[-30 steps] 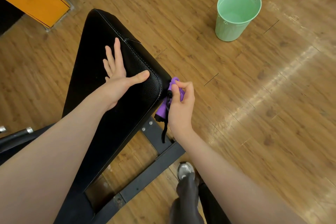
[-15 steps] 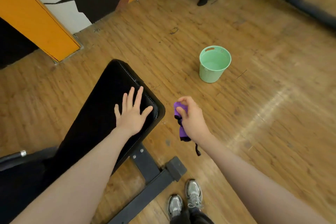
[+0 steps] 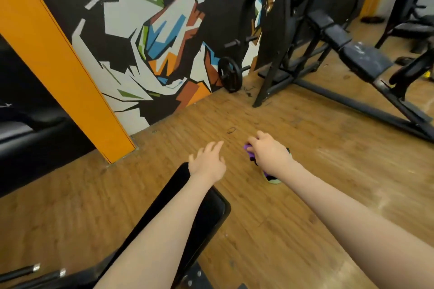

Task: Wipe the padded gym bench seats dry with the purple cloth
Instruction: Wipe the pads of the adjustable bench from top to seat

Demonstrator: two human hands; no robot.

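**Q:** Status at the near bench?

**A:** The black padded bench (image 3: pixel 206 216) lies near-left, under the left forearm. The left hand (image 3: pixel 207 162) is held in the air past the pad's far end, fingers loose and spread, nothing gripped. No contact with the pad is seen.

**Q:** And the purple cloth?

**A:** The purple cloth (image 3: pixel 248 148) is bunched in the right hand (image 3: pixel 267 155), fingers curled round it, just right of the left hand and above the wood floor (image 3: pixel 305 195). Only a small part shows; the rest is hidden by the hand. A sliver of a green bucket (image 3: pixel 273 179) shows below the right wrist.

**Q:** Step in hand, as judged?

**A:** Prob. a transfer to the next seat. A second bench (image 3: pixel 366 60), far right, carries pale streaks on its pad; whether that is water cannot be told.

**Q:** How should it be done well?

**A:** 1) The cloth should be opened flat before contact, since a tight wad wipes a narrow strip. 2) Strokes should be run lengthwise, overlapped, w/ seams and edges done last. 3) The free hand should be laid on the frame or pad for steadiness. 4) If the cloth is soaked, it should be wrung over the bucket first.
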